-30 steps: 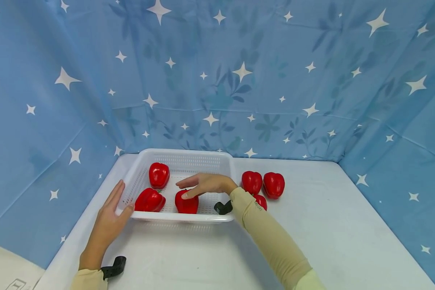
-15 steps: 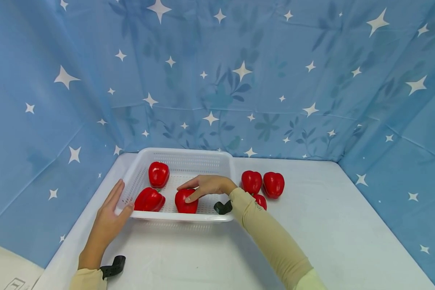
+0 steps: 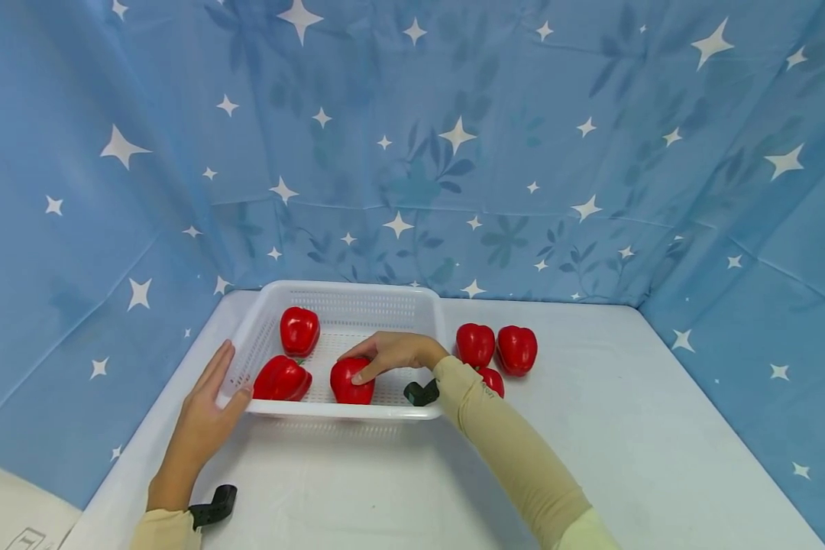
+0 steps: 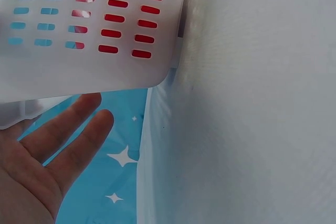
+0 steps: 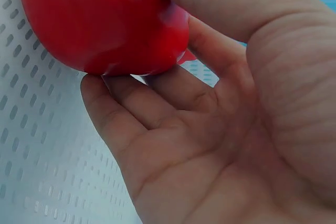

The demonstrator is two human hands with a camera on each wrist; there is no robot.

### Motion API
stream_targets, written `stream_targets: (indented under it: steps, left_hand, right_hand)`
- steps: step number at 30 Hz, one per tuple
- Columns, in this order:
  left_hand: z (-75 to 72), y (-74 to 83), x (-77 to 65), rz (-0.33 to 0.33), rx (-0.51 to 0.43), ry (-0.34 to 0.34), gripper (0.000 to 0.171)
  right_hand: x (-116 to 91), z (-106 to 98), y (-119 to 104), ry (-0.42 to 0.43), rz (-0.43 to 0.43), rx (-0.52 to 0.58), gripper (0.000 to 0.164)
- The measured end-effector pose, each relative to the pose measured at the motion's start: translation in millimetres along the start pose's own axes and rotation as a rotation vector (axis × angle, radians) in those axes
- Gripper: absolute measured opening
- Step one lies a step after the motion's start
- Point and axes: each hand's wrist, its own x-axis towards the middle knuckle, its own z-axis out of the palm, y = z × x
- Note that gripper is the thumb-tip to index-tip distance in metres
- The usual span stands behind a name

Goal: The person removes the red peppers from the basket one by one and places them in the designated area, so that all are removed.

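Observation:
My right hand (image 3: 402,351) reaches into the white perforated basket (image 3: 364,412) and grips a red bell pepper (image 3: 347,382) at its right front part. In the right wrist view the thumb lies on one side of this pepper and the fingertips on the other. My left hand (image 3: 202,420) is at the basket's left front corner, its fingers straight along the outside and its thumb at the rim. Two more red bell peppers are in the basket: one at the back left (image 3: 299,331), the other lying on its side at the front left (image 3: 283,379).
Right of the basket, several red bell peppers stand on the white table (image 3: 619,412); one (image 3: 517,351) is rightmost, and another is partly hidden by my right sleeve (image 3: 502,435). A blue star-patterned curtain (image 3: 399,153) borders the back and sides.
My right hand has lowered from above the front pepper and its thumb and fingers have closed around it. My left hand has stayed at the basket corner.

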Motion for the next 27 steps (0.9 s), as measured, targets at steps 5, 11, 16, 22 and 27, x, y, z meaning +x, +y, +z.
stream_targets:
  steps: [5,11,16,22,27]
  left_hand:
    - [0.1,-0.2,-1.2,0.002,0.002,0.008,0.081]
    - [-1.2,0.4,-0.1,0.003,0.002,-0.001,0.082]
    - [-2.7,1.3,1.7,0.002,0.006,-0.008,0.082]
    - [-2.1,0.8,1.0,0.007,0.009,-0.008,0.081]
    - [-0.2,-0.8,0.0,0.007,0.007,-0.001,0.081]
  right_hand:
    - [0.1,-0.1,0.4,0.014,-0.018,-0.015,0.057]
    - [-4.1,-0.7,-3.2,0.037,-0.012,-0.041,0.055]
    - [-4.9,-2.3,-3.2,0.049,-0.005,-0.045,0.054]
    - [-4.2,-3.2,-1.5,0.055,-0.013,-0.03,0.053]
    - [-5.9,-2.8,-2.8,0.084,-0.042,-0.004,0.054]
